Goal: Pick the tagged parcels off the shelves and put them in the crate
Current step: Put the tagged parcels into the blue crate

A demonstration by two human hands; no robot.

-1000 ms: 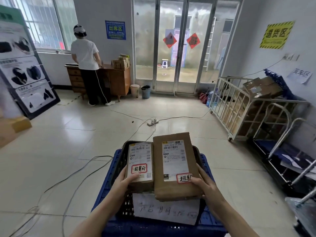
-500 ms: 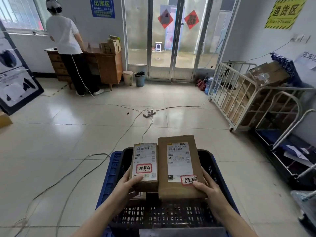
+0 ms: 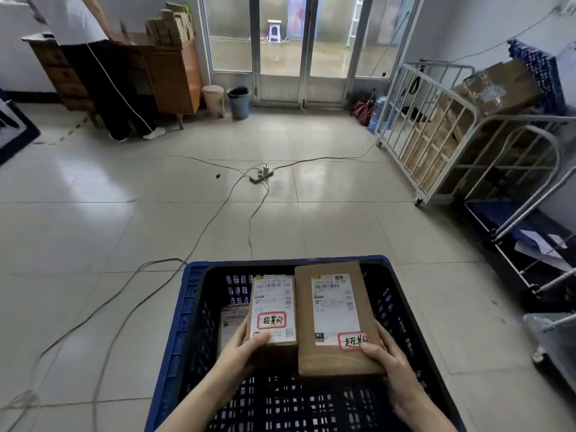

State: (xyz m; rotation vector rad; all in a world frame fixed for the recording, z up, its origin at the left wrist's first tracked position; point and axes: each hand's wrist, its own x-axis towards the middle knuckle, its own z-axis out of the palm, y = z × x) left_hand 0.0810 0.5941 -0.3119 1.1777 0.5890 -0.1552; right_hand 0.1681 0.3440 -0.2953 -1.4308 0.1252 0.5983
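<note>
"Holding anything, those two hands?"

"Both. The left hand (image 3: 246, 350) has its fingers (image 3: 260, 338) wrapped round the near end of the small parcel (image 3: 274, 302), thumb lying on the label. The right hand (image 3: 389, 366) grasps the near right corner of the large parcel (image 3: 333, 319), thumb on top."

"Tagged ones?"

"Yes, each carries a red-bordered tag (image 3: 271, 320) with handwriting, low on its white label."

"And where are the parcels?"

"Side by side, labels up, inside the mouth of the blue crate (image 3: 193, 294), which stands on the tiled floor. I cannot tell whether they touch its bottom. A third parcel (image 3: 232, 322) lies lower in the crate, just left of the small one."

"Anything round about?"

"A power strip (image 3: 261, 175) with cables trailing over the floor, a white cage trolley (image 3: 436, 135) of cardboard boxes at the right, and a second person (image 3: 93, 57) standing at a wooden counter (image 3: 174, 73) far left."
</note>
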